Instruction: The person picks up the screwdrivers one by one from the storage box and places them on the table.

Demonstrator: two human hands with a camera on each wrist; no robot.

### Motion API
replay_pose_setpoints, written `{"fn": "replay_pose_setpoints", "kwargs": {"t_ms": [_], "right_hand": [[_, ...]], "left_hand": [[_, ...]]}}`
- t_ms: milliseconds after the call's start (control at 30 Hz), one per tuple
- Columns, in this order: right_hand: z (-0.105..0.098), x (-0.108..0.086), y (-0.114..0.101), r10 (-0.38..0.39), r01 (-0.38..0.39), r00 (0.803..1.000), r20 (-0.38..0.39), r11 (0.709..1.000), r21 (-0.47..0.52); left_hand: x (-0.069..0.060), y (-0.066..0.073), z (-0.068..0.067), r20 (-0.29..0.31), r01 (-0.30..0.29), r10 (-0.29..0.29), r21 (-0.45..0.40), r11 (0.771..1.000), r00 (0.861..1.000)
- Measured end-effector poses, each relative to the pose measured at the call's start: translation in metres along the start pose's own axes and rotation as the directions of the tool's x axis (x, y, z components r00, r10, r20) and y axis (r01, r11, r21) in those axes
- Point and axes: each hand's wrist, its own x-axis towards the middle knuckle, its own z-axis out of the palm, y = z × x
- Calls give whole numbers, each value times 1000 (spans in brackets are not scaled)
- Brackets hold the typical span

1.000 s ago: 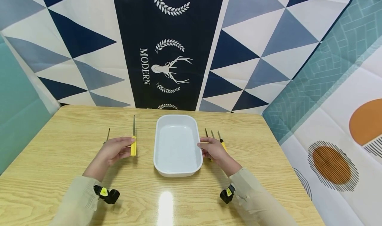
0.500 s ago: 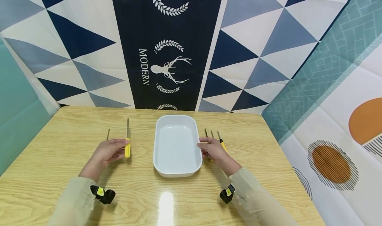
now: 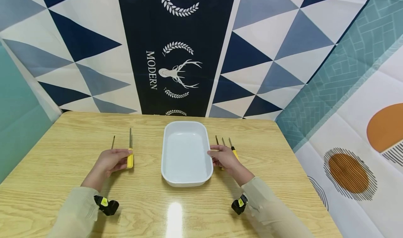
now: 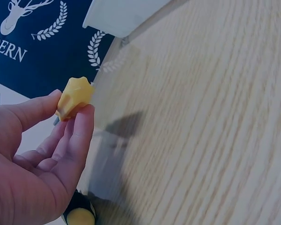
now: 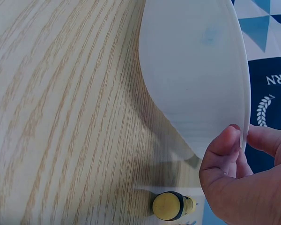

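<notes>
My left hand (image 3: 109, 161) pinches a screwdriver (image 3: 130, 159) by its yellow handle, between thumb and fingers. Its shaft points to the back of the table, and the butt of the yellow handle (image 4: 77, 97) faces the left wrist camera. A white rectangular dish (image 3: 187, 157) with nothing in it stands mid-table. On its right side, my right hand (image 3: 226, 158) grips the rim. The right wrist view shows thumb and fingers on either side of the dish wall (image 5: 192, 70).
Behind the left hand lies another screwdriver (image 3: 113, 142), mostly hidden. Several screwdrivers (image 3: 234, 152) lie right of the dish, partly covered by the right hand; one yellow and black handle (image 5: 166, 206) shows in the right wrist view. Patterned cloth (image 3: 176, 73) hangs along the table's (image 3: 145, 210) back edge.
The left hand has moved left with the screwdriver and slightly toward the front, away from the dish. My right hand and the dish have stayed in place.
</notes>
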Motion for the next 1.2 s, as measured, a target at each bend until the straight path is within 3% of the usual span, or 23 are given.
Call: {"fn": "replay_pose_setpoints", "kwargs": {"t_ms": [367, 700, 1200], "right_hand": [[0, -3, -2, -4, 4, 1000, -10, 1000, -1], [0, -2, 0, -2, 2, 1000, -2, 1000, 5], [1, -1, -1, -5, 5, 1000, -12, 1000, -1]], "left_hand": [[1, -3, 1, -12, 5, -5, 37, 999, 1000], [2, -4, 7, -64, 27, -20, 102, 994, 998], [4, -4, 14, -103, 27, -5, 217, 976, 995]]}}
